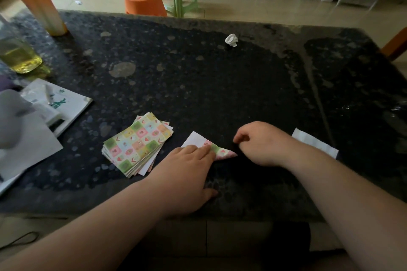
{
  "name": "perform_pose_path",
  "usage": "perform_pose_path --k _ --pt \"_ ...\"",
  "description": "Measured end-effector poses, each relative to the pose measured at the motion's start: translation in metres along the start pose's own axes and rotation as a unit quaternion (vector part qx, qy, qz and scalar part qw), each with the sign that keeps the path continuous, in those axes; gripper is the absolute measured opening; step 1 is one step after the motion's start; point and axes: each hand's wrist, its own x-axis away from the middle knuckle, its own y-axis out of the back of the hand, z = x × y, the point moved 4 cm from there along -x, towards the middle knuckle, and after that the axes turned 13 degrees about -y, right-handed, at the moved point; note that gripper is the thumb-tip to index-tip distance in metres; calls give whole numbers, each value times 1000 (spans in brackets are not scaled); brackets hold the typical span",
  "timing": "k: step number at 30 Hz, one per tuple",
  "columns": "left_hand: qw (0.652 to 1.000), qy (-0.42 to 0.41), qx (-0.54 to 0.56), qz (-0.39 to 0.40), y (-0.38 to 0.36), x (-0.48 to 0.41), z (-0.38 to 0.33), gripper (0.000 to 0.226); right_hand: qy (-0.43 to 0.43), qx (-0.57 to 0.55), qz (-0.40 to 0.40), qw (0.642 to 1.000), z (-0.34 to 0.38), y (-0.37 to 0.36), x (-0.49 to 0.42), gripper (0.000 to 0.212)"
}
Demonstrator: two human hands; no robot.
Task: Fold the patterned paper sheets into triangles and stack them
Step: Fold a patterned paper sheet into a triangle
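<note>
Near the table's (220, 77) front edge, the left hand (187, 174) presses straight, joined fingers on the half-folded sheet (196, 138), probably to keep its crease flat. The right hand (262, 143), fingers curled on nothing, waits beside the sheet's tip. The unfolded pile (136, 143) lies just left.

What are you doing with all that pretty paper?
A person is folding a patterned paper sheet on the dark stone table. The left hand presses flat on it, and one patterned corner is already folded over the white side. The right hand sits just beside the fold, fingers curled, holding nothing visible. A stack of unfolded patterned sheets lies beside the left hand.
</note>
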Motion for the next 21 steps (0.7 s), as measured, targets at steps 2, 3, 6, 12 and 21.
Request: perform_pose_path --k 2,3,6,12,21 --pt "1000 -1 1 1 0 0 0 85 -25 30 22 999 -11 8 9 44" --pt "1000 -1 -2 -1 1 0 -1 84 -30 43 33 998 -15 9 16 55" --pt "1000 3 -20 -6 3 -1 -5 80 10 117 51 992 -15 0 38 77" --pt "999 13 -40 13 3 -4 -11 78 73 211 78 972 -5 -31 58 94" --pt "999 27 -41 21 6 -4 -12 71 85 268 72 957 -1 -47 63 96"
